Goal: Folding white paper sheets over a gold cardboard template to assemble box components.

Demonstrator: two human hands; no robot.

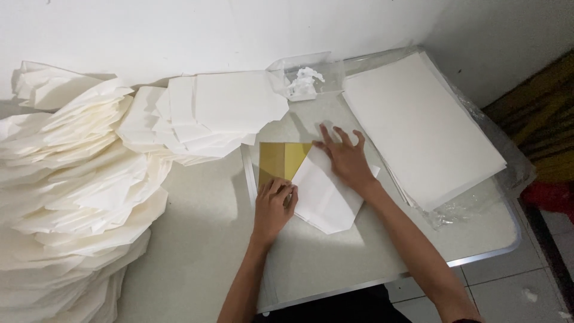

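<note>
The person's left hand [274,206], nearest the camera, presses with curled fingers on the lower left corner of a folded white paper sheet [326,194]; it pinches nothing that can be seen. The white table [209,239] carries everything. A great heap of folded white papers [72,191] fills its left side, and a flat stack of white sheets [421,125] lies on clear plastic wrap at the right. A smaller pile of folded papers [221,110] sits by the wall. The folded sheet lies at the table's middle, over a yellow-gold board [278,160]. The right hand [345,160] rests on it, fingers spread flat. A clear plastic box [305,75] stands behind.
</note>
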